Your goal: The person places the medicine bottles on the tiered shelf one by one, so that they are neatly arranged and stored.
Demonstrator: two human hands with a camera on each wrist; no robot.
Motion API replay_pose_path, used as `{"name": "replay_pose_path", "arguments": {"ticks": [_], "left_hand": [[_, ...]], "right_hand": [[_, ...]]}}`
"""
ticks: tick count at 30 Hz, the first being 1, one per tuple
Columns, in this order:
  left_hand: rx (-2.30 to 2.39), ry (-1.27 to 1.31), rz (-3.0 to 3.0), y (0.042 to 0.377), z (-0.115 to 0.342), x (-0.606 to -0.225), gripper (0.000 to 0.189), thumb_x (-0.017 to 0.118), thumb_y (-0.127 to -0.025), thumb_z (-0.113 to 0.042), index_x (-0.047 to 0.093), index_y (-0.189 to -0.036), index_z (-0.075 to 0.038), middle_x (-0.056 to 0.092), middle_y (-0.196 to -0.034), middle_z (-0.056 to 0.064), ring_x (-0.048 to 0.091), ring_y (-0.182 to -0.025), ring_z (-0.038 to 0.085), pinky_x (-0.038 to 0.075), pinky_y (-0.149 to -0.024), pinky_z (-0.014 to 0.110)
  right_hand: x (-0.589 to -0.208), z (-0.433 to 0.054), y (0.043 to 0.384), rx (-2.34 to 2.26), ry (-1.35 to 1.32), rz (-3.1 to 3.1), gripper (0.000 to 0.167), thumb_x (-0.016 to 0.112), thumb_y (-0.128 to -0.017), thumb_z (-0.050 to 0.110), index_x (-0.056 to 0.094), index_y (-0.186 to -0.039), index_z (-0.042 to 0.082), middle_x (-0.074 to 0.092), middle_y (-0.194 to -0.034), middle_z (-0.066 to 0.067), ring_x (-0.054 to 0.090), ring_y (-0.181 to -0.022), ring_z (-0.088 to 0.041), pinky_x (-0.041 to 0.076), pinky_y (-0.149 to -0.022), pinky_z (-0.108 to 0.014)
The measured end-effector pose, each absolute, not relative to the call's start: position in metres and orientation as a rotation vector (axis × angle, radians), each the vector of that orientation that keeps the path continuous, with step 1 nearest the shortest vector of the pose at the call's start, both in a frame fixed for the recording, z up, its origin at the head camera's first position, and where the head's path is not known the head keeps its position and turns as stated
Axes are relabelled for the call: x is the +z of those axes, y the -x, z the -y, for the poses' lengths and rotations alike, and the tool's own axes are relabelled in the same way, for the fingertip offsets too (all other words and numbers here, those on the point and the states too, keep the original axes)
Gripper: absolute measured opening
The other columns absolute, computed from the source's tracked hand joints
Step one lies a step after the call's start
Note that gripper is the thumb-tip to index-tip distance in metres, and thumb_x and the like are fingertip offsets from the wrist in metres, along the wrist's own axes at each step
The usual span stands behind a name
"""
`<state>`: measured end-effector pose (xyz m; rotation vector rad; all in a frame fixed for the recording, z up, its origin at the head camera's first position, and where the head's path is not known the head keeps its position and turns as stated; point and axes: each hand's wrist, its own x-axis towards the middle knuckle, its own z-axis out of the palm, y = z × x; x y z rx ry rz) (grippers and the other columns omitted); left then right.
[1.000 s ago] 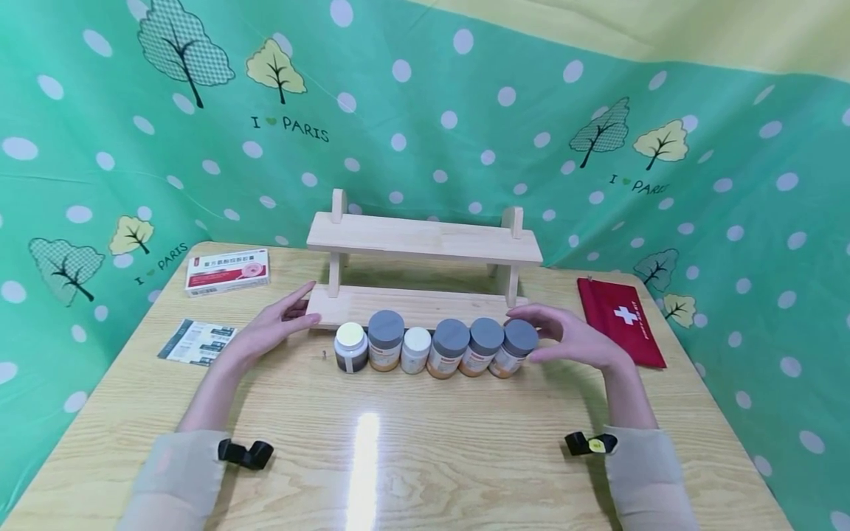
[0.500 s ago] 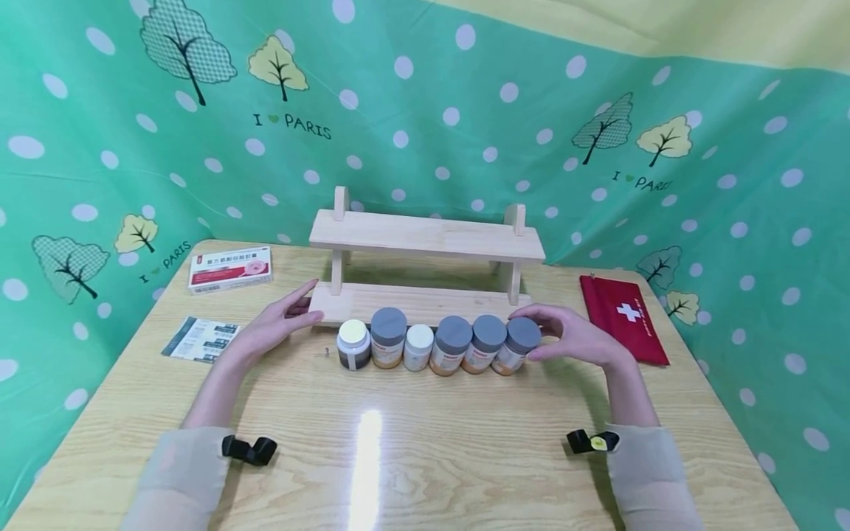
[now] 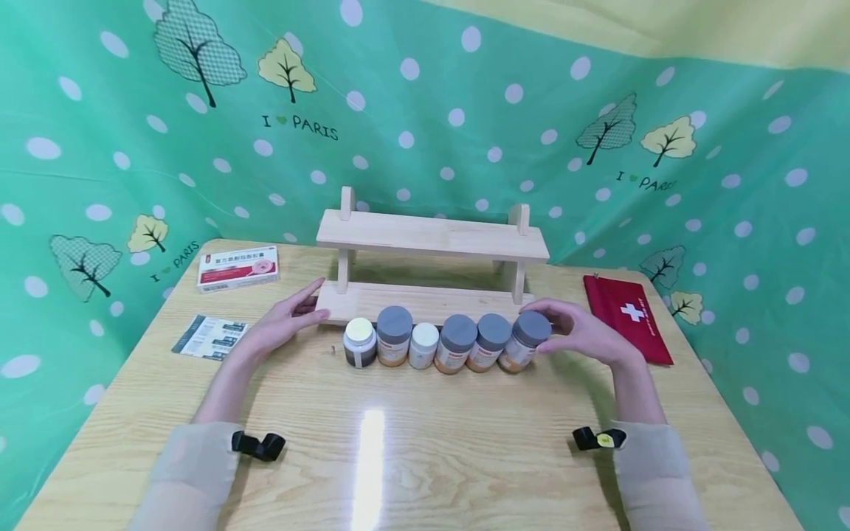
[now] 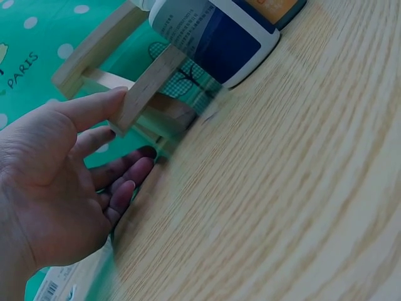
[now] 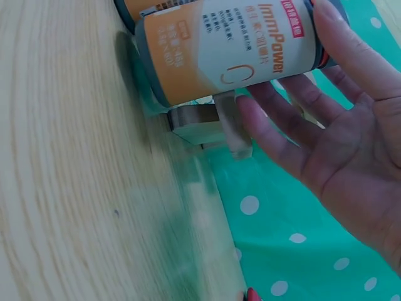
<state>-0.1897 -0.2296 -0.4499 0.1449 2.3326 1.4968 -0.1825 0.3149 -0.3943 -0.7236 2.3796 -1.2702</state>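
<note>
A row of several pill bottles stands in front of a two-tier wooden shelf (image 3: 432, 234). My left hand (image 3: 287, 321) grips the left end of the shelf's lower board (image 4: 147, 88), thumb on its edge, the other fingers lower down and behind. Nearest to it is a white pill bottle with a dark blue label (image 4: 216, 37). At the row's right end, my right hand (image 3: 583, 332) holds a grey-capped pill bottle (image 5: 232, 50) with an orange and white label by its cap. That bottle leans to the right, its base close to the table.
Grey-capped bottles (image 3: 456, 343) and a small white one (image 3: 423, 345) fill the row between. A medicine box (image 3: 237, 268) and a blister pack (image 3: 209, 337) lie at the left. A red first-aid pouch (image 3: 627, 317) lies at the right. A green polka-dot cloth (image 3: 412, 110) hangs behind.
The right-end bottle has tipped to the right, away from its neighbour, and my right thumb has come up to its cap. My left hand stays at the shelf. The head view has shifted slightly.
</note>
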Motion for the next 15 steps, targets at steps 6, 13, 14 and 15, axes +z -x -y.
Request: {"name": "replay_pose_path", "arguments": {"ticks": [6, 13, 14, 15], "left_hand": [[1.514, -0.150, -2.321, 0.190, 0.228, -0.452, 0.084, 0.064, -0.100, -0.045, 0.013, -0.166, -0.034, 0.029, -0.164, 0.027, 0.030, -0.150, 0.044, 0.023, -0.123, 0.067], [1.513, -0.140, -2.324, 0.191, 0.230, -0.452, 0.084, 0.064, -0.100, -0.046, 0.013, -0.166, -0.034, 0.031, -0.162, 0.027, 0.032, -0.149, 0.044, 0.023, -0.123, 0.067], [1.514, -0.136, -2.323, 0.191, 0.230, -0.452, 0.084, 0.064, -0.100, -0.046, 0.013, -0.166, -0.034, 0.032, -0.162, 0.027, 0.032, -0.149, 0.044, 0.023, -0.123, 0.067], [1.516, -0.131, -2.322, 0.191, 0.230, -0.452, 0.084, 0.064, -0.100, -0.046, 0.013, -0.166, -0.034, 0.032, -0.162, 0.027, 0.032, -0.149, 0.044, 0.023, -0.123, 0.067]], "right_hand": [[-0.390, -0.323, 0.185, -1.374, 0.728, -2.339, 0.057, 0.077, -0.088, 0.001, 0.056, -0.140, 0.006, 0.066, -0.128, 0.002, 0.062, -0.115, -0.015, 0.057, -0.093, -0.027], [-0.375, -0.327, 0.197, -1.477, 0.759, -2.287, 0.055, 0.072, -0.085, -0.012, 0.057, -0.137, 0.002, 0.068, -0.123, -0.001, 0.065, -0.108, -0.017, 0.058, -0.089, -0.027], [-0.373, -0.327, 0.199, -1.481, 0.762, -2.282, 0.055, 0.071, -0.086, -0.012, 0.056, -0.137, 0.002, 0.067, -0.124, -0.001, 0.065, -0.108, -0.016, 0.058, -0.090, -0.026], [-0.370, -0.326, 0.201, -1.486, 0.764, -2.275, 0.056, 0.070, -0.086, -0.012, 0.056, -0.137, 0.003, 0.067, -0.124, -0.001, 0.065, -0.108, -0.016, 0.059, -0.090, -0.026]]}}
